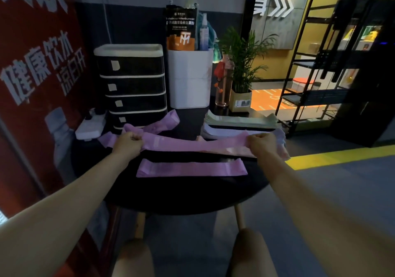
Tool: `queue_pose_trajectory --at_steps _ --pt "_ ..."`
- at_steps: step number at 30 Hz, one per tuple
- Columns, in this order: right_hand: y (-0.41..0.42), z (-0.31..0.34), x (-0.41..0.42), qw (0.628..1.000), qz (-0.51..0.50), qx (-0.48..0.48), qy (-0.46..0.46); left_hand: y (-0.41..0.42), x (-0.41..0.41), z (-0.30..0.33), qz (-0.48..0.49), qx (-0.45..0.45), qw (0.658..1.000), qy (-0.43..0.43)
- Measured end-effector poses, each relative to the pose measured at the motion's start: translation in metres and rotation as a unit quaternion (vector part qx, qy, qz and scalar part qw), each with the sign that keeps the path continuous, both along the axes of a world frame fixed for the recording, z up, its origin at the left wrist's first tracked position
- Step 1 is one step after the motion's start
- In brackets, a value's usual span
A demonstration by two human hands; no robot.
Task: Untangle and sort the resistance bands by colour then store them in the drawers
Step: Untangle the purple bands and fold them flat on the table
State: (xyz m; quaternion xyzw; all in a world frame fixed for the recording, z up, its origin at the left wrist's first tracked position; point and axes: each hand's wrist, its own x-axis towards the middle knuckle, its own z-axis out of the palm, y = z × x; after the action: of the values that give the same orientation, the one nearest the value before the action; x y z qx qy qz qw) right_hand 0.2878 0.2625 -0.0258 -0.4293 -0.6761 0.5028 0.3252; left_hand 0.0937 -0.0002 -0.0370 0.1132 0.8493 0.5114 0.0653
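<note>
While both arms reach out over the round black table, I see my left hand curled tight round one end of a purple band and my right hand gripping the other end, so the band hangs stretched between them just above the tabletop. Nearer to me, a second purple band lies flat and straight on the table. Beyond my left hand more purple bands lie in a loose heap against the foot of the black drawer unit, whose drawers all look closed. To the right at the back sits a flat stack of pale green bands, with lighter bands under it; their colour I cannot tell. A white bin stands beside the drawers.
</note>
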Motion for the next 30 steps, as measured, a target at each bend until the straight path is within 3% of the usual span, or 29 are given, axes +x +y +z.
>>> queue_pose_trajectory --at_steps 2,5,18,30 --pt "-0.007 -0.016 0.009 1.0 0.011 0.019 -0.013 0.0 0.01 -0.008 0.024 -0.07 0.993 0.088" --pt "-0.013 -0.036 0.015 0.998 -0.003 0.048 -0.051 0.003 0.029 -0.019 0.048 -0.072 0.988 0.13" --pt "-0.019 -0.074 0.019 0.986 -0.006 0.125 -0.114 -0.013 0.037 -0.065 0.049 -0.044 0.987 0.144" --pt "-0.023 -0.074 0.024 0.991 -0.03 0.102 -0.078 -0.011 0.042 -0.068 0.056 -0.045 0.986 0.151"
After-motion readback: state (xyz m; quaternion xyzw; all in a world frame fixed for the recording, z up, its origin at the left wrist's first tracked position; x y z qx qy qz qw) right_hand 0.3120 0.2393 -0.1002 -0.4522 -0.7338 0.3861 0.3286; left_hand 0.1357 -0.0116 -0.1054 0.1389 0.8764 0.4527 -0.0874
